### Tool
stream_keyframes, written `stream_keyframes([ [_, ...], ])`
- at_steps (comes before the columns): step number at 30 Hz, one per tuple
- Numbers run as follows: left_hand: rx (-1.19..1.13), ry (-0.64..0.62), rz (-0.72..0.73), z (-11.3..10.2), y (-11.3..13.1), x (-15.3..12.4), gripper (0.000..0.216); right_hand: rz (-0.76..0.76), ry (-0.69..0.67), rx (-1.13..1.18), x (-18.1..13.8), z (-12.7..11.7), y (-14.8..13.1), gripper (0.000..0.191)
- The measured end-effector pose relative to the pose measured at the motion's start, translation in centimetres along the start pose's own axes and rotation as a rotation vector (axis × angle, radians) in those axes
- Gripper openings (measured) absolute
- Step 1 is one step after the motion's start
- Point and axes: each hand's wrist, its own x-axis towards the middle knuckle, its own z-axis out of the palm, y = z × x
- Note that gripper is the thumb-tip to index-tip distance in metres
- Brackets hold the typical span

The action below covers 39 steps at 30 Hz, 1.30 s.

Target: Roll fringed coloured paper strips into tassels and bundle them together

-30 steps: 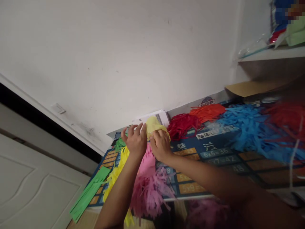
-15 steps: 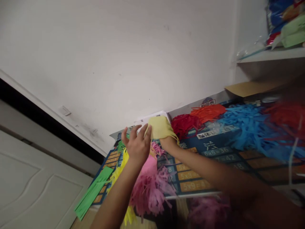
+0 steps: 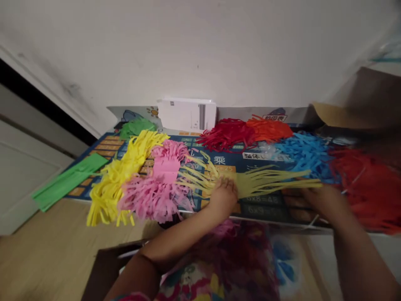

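A pale yellow fringed paper piece (image 3: pixel 250 182) lies stretched flat across the blue multiplication-chart mat (image 3: pixel 263 161). My left hand (image 3: pixel 223 197) presses on its left part with fingers curled. Out at the strip ends on the right, my right hand (image 3: pixel 322 200) is blurred and its fingers are closed over the tips. Left of the hands lie a pink fringed pile (image 3: pixel 159 184) and a bright yellow fringed pile (image 3: pixel 122 177).
Red (image 3: pixel 227 134), orange (image 3: pixel 267 128) and blue (image 3: pixel 305 152) fringed piles lie at the back of the mat, a large red pile (image 3: pixel 366 184) at the right. Green paper strips (image 3: pixel 67 179) hang off the left edge. A white box (image 3: pixel 188 113) leans on the wall.
The yellow paper was held up folded near the wall; now it lies unfolded and spread across the mat. Both hands came down and toward me, the right one moving right. The view tilted down.
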Motion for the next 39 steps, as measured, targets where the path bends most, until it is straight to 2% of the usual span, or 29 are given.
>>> stream_keyframes([
  [2,-0.005,-0.011,-0.010,0.2,0.6,0.2,0.035,0.051,0.096,-0.110,-0.9,-1.0,0.2,0.025],
  [4,-0.020,-0.023,-0.019,0.0,0.9,0.4,0.034,-0.029,0.057,-0.108,-2.0,-0.1,-2.0,0.026],
  [7,-0.056,-0.055,-0.010,-0.7,0.6,0.3,0.031,-0.347,-0.326,0.057,-2.8,3.9,-6.5,0.041],
  [9,-0.098,-0.084,0.014,-1.3,-0.3,0.0,0.028,-0.350,-0.498,0.088,-2.2,6.6,-7.9,0.040],
  [11,-0.165,-0.113,0.029,-1.8,-1.9,-0.6,0.026,-0.248,-0.570,0.116,-1.2,8.2,-7.4,0.030],
  [15,-0.307,-0.167,-0.051,-2.9,-5.5,-0.9,0.023,-0.123,-0.597,0.249,0.9,8.6,-4.6,0.028],
  [19,-0.300,-0.277,-0.223,-3.7,-7.4,1.1,0.023,0.009,-0.632,0.239,2.9,9.3,-4.1,0.023],
  [24,-0.229,-0.310,-0.314,-3.4,-7.1,3.6,0.028,0.096,-0.617,0.071,3.6,10.9,-4.9,0.023],
  [39,-0.227,-0.301,-0.363,-1.8,-7.2,4.0,0.027,0.203,-0.536,0.177,3.1,11.7,-4.5,0.023],
])
